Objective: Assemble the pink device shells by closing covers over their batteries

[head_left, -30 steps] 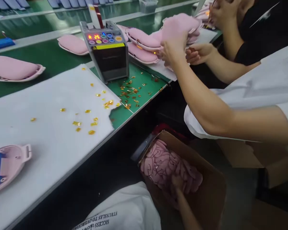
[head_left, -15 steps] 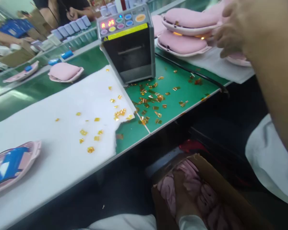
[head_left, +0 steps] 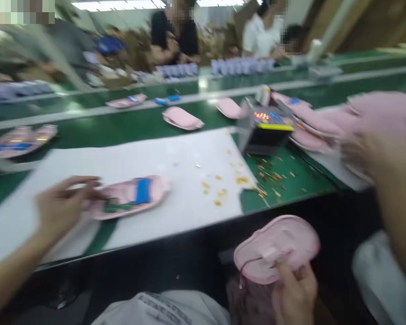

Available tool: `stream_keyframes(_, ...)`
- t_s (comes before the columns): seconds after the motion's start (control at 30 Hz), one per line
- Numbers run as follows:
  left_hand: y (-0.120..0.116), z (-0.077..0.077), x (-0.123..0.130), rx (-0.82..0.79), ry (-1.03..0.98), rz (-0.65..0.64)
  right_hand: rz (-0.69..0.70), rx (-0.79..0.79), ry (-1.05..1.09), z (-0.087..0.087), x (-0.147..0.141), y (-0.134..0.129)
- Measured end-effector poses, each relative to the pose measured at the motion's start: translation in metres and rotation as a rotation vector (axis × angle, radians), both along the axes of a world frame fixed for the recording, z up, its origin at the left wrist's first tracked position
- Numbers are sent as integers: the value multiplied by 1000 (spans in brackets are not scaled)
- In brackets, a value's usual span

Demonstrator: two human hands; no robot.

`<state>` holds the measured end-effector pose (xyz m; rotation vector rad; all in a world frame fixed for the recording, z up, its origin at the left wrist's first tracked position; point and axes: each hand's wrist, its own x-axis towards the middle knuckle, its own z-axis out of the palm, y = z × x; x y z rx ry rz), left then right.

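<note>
My left hand (head_left: 62,205) is closed at the left end of a pink oval housing (head_left: 159,187), thumb and fingertips on its edge. The housing lies on a white sheet (head_left: 186,158), with a blue wrapped block (head_left: 142,190) and a green circuit board (head_left: 118,206) inside. Low at the right, my right hand (head_left: 296,284) grips a pink oval shell (head_left: 274,243) by its near edge. Its inner side faces me, and a thin dark and red wire hangs from it. Motion blurs the fine details.
Beyond the sheet stands a tape dispenser (head_left: 269,128) with a lit display. Yellow film scraps (head_left: 219,194) lie before it. At the right, a co-worker's hand (head_left: 365,153) is by stacked pink housings (head_left: 314,140). Below my right hand sits a box (head_left: 252,300).
My right hand has come up out of the box with a pink shell. My left hand has come into view at the housing. The view has swung left and up.
</note>
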<state>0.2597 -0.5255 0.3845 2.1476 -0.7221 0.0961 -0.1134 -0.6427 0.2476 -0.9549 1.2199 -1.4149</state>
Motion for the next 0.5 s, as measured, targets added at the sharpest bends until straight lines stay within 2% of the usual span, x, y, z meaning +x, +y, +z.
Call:
stream_keyframes(0.03,12,1,5,-53,45,-47,-6,-29,-93,23,35,-7)
stream_keyframes(0.07,20,2,9,-94,134,-164,47,-70,-161,47,73,-13)
stream_keyframes(0.17,31,0,21,-293,221,-342,427,-82,-240,108,186,-16)
stream_keyframes(0.23,32,0,24,-369,164,-397,623,-52,-199,132,243,-6)
stream_keyframes(0.3,33,0,25,-414,-1,-405,694,-55,-180,140,280,9)
stream_keyframes(0.4,35,-3,31,-488,-250,-320,778,-77,-241,135,303,33)
stream_keyframes(0.5,35,-10,42,-550,-184,-354,854,-147,-239,127,308,51)
